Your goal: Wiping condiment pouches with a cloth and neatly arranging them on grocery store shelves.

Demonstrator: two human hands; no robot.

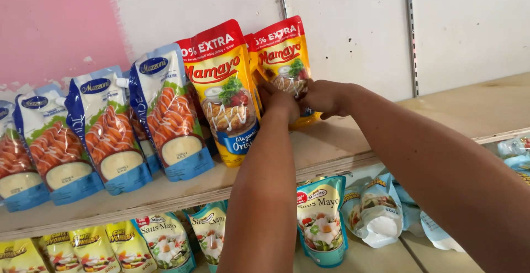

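Observation:
Both my hands reach up to a wooden shelf (430, 113). My left hand (277, 103) and my right hand (323, 96) are closed together on the lower part of a yellow and red sauce pouch (280, 52) that leans against the white back wall. Just to its left stands another yellow and red pouch (223, 91), upright and touching my left hand's side. A third such pouch peeks out between the two.
Left of the yellow pouches, several blue and white pouches (168, 113) lean in a row along the shelf. The shelf below holds teal pouches (322, 220), yellow pouches (88, 248) and white-blue pouches (372, 212). The wall is pink at far left.

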